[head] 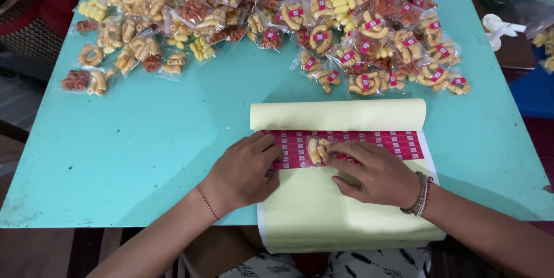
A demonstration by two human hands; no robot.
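A pale yellow backing sheet point(337, 209) lies on the turquoise table point(144, 151), its top curled over. Rows of small red stickers point(398, 142) cross the sheet. My left hand point(245, 171) rests flat on the sheet's left edge, fingers on the sticker rows. My right hand point(372, 171) presses a small clear snack packet point(316, 150) of curled orange-yellow snacks against the stickers; fingertips cover part of it.
Across the back of the table spreads a big heap of snack packets, unlabelled at left point(144, 18), with red stickers at right point(381, 35). A white plastic object point(496, 27) lies beyond the right edge. The sheet overhangs the near table edge.
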